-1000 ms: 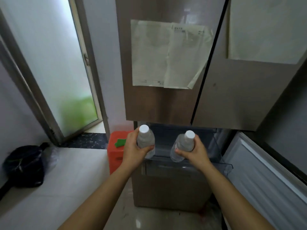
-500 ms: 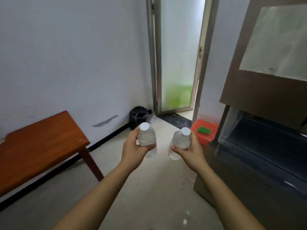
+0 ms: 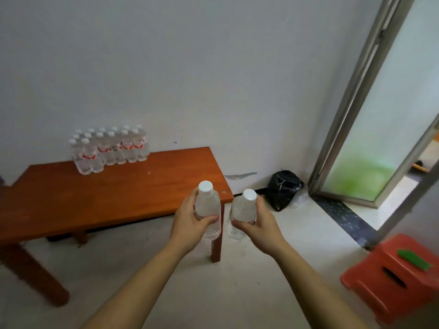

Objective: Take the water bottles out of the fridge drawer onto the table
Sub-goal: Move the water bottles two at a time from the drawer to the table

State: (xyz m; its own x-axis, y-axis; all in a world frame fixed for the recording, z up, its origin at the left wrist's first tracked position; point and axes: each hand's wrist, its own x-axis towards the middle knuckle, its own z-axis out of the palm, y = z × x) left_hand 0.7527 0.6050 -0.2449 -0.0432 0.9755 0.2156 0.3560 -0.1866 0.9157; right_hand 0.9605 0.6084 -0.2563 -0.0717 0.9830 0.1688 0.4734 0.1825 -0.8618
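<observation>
My left hand point(image 3: 188, 224) grips a clear water bottle point(image 3: 207, 205) with a white cap, held upright in front of the table's near right corner. My right hand point(image 3: 260, 225) grips a second clear bottle point(image 3: 242, 211) with a white cap, just right of that corner, above the floor. The low wooden table point(image 3: 99, 198) stands to the left against the wall. Several water bottles with red labels point(image 3: 109, 149) stand in rows at its back edge. The fridge is out of view.
A black rubbish bag point(image 3: 282, 189) lies in the corner by the frosted glass door point(image 3: 380, 129). An orange plastic stool point(image 3: 399, 276) with a green item on top stands at the lower right. Pale tiled floor lies between me and the table.
My view has swung left from the fridge to the table, which now shows in full with its rows of bottles. Both hands kept their bottles and came nearer the table corner.
</observation>
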